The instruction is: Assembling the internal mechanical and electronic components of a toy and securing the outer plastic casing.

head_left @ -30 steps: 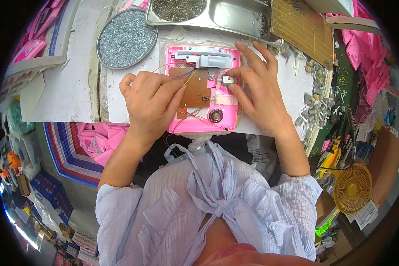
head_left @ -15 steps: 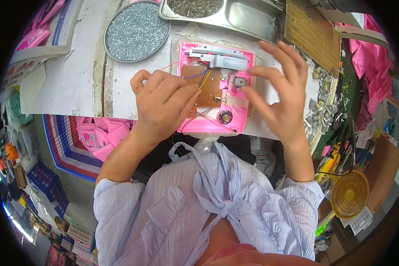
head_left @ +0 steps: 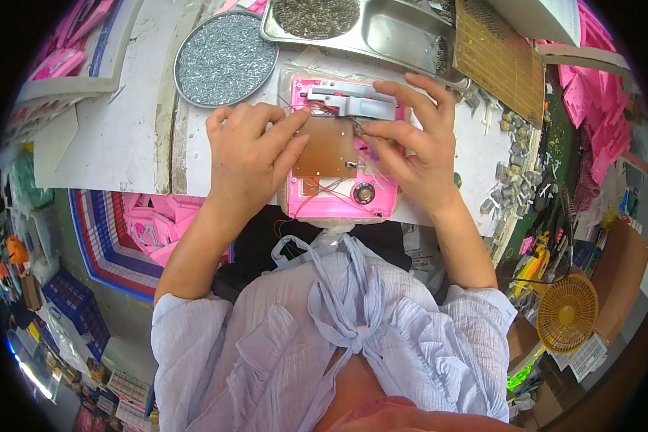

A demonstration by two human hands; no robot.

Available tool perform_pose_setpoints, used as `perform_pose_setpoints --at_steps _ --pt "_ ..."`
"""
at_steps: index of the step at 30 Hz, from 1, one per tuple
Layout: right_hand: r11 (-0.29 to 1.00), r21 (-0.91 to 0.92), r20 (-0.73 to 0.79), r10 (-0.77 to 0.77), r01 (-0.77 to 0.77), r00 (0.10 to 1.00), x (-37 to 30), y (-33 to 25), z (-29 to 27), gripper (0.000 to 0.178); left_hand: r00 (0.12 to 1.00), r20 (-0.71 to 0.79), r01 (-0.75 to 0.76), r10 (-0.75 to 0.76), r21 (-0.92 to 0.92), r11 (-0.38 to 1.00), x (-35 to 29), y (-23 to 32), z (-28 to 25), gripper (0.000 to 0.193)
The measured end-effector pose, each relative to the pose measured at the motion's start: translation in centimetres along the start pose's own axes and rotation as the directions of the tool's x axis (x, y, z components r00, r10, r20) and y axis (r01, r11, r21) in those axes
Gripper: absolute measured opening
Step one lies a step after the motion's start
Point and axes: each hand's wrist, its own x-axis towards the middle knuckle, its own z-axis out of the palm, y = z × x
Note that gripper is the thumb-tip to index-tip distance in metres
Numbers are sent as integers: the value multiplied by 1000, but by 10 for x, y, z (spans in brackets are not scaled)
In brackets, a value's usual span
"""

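A pink plastic casing (head_left: 317, 208) lies on the table in front of me, with a brown circuit board (head_left: 325, 147) on it. Across its far part runs a grey plastic mechanism (head_left: 367, 106). A round speaker (head_left: 363, 193) sits in the near right part, with thin wires around it. My left hand (head_left: 252, 147) reaches over the board's left edge, index fingertip by the red wires (head_left: 322, 106), thumb apart from it. At the board's far right corner, my right hand (head_left: 419, 140) pinches thin dark wires (head_left: 356, 124) between thumb and index finger. Its palm partly hides the casing's right side.
Beyond the casing stand a round tray of small silvery pins (head_left: 227, 57) and a metal tray (head_left: 403, 36) with screws. A cardboard sheet (head_left: 500, 57) and scattered small motors (head_left: 515, 162) lie to the right. A basket (head_left: 115, 248) of pink parts is at lower left.
My left hand has drawn back left from the coloured wires to the board's edge. The right hand has moved in left and closed on wires. The board now covers the small motor's spot.
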Motion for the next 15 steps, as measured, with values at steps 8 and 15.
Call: perform_pose_setpoints --at_steps 8,15 --pt "930 319 -70 213 -180 975 -26 3 -4 21 999 -38 10 -32 -498 867 35 60 10 23" --pt "971 210 -85 -102 117 991 -17 18 -23 27 832 550 449 -72 -592 670 68 51 1 11"
